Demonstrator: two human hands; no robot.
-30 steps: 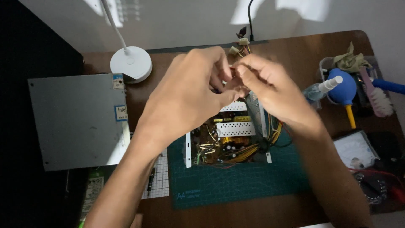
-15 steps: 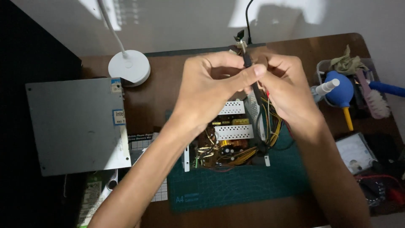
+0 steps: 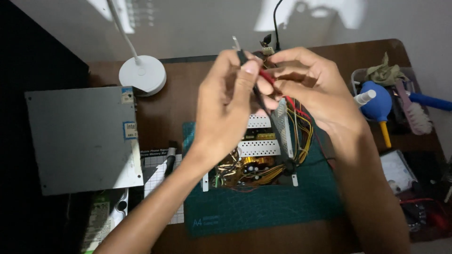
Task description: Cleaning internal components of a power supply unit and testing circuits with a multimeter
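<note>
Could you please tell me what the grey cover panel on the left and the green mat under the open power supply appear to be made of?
The grey cover panel looks like sheet metal with a matte finish: flat, thin-edged, with small corner holes. The green mat looks like soft rubber or vinyl, matte, with a printed grid; which one is unclear.

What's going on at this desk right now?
A person holds both hands raised above an opened power supply that sits on a green cutting mat. The left hand pinches a thin black probe-like tool, its metal tip pointing up. The right hand grips a red piece against it, with red and yellow wires trailing down to the unit. A grey metal cover lies to the left, and a blue air blower to the right.
</note>
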